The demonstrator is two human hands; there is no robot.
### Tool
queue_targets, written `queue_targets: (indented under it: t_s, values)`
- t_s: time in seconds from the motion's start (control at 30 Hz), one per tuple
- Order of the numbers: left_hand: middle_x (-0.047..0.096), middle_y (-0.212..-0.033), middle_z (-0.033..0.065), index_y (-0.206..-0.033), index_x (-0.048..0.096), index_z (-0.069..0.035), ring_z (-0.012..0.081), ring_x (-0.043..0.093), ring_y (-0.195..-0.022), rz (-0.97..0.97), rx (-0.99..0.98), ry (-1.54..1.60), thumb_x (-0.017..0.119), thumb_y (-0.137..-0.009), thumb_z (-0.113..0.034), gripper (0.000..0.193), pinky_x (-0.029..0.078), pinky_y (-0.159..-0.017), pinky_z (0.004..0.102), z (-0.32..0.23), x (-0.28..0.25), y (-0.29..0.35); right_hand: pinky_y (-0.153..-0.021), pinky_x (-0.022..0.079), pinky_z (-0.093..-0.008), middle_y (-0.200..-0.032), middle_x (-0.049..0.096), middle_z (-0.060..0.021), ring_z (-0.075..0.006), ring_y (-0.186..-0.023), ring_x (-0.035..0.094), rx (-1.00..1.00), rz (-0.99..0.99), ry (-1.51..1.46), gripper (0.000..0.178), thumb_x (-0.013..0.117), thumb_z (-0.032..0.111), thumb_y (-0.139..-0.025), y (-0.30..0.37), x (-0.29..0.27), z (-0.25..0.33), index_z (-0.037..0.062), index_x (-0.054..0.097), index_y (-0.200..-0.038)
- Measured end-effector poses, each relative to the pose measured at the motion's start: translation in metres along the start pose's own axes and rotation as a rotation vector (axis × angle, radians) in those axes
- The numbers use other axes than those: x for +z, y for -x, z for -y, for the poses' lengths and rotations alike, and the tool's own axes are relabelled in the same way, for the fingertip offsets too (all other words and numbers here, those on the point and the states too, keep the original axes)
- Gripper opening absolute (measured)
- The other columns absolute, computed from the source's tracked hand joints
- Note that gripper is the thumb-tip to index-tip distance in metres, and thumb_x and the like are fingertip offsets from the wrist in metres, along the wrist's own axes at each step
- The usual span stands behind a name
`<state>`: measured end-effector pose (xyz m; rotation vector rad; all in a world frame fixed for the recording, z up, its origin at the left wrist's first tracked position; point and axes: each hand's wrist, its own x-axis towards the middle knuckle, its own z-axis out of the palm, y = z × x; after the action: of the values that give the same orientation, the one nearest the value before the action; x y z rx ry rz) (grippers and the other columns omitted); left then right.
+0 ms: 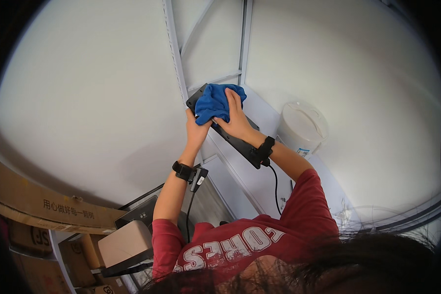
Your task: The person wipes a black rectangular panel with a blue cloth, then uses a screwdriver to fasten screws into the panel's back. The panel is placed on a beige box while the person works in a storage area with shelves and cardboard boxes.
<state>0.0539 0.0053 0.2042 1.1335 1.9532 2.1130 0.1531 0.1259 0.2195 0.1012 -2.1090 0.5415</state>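
In the upper middle I hold up a long flat dark board (237, 142), shaped like a keyboard seen from its underside, tilted from upper left to lower right. My left hand (197, 130) is closed on its left edge near the upper end; the fingertips are partly hidden behind the board and cloth. A crumpled blue cloth (213, 102) lies against the board's upper part. My right hand (236, 120) grips this cloth, fingers over its right side and thumb at its lower edge. Part of the board is covered by my right hand and wrist.
Right of my hands, a lidded translucent white bucket (303, 128) stands on a white surface (259, 105). White metal rack posts (175, 54) rise behind. Cardboard boxes (49, 203) sit at lower left. Cables (276, 188) hang from the black bands on both wrists.
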Motion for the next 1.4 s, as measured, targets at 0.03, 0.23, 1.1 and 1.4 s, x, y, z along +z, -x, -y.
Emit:
queue_targets:
  t_s: [0.03, 0.23, 1.1, 1.4]
  values:
    - [0.060, -0.097, 0.0136, -0.115, 0.042, -0.001, 0.0235, 0.060, -0.091, 0.005, 0.010, -0.006, 0.070, -0.069, -0.005, 0.054, 0.049, -0.078, 0.0333, 0.001, -0.001, 0.001, -0.104, 0.028, -0.0448, -0.141, 0.017, -0.0226, -0.0420, -0.129, 0.024, 0.018, 0.034, 0.005, 0.089, 0.070, 0.017, -0.075, 0.001, 0.000, -0.001, 0.0079, 0.014, -0.143]
    - [0.062, -0.105, 0.0187, -0.124, 0.038, -0.002, 0.0295, 0.062, -0.095, 0.094, 0.219, -0.057, 0.070, -0.070, -0.005, 0.063, 0.050, -0.079, 0.0351, 0.012, 0.000, 0.003, -0.106, 0.022, -0.0496, -0.147, 0.007, -0.0222, -0.0433, -0.133, 0.016, -0.066, 0.149, 0.069, 0.084, 0.071, 0.022, -0.075, 0.009, -0.006, -0.013, 0.0121, 0.022, -0.143]
    - [0.057, -0.110, 0.0191, -0.135, 0.020, -0.005, 0.0257, 0.061, -0.099, 0.272, 0.307, -0.161, 0.058, -0.076, 0.009, 0.071, 0.050, -0.083, 0.0345, 0.019, 0.000, -0.002, -0.104, 0.026, -0.0479, -0.139, 0.033, -0.0169, -0.0405, -0.129, 0.025, -0.150, 0.134, 0.271, 0.042, 0.063, 0.011, -0.078, -0.044, -0.025, -0.056, 0.0194, 0.057, -0.119]
    - [0.055, -0.114, 0.0205, -0.135, 0.018, -0.004, 0.0284, 0.060, -0.101, 0.238, 0.316, -0.248, 0.057, -0.077, 0.008, 0.071, 0.049, -0.086, 0.0355, 0.021, -0.004, -0.004, -0.105, 0.029, -0.0450, -0.138, 0.031, -0.0177, -0.0382, -0.129, 0.030, -0.218, 0.157, 0.138, 0.055, 0.067, 0.012, -0.075, -0.030, -0.009, -0.023, 0.0122, 0.048, -0.126]
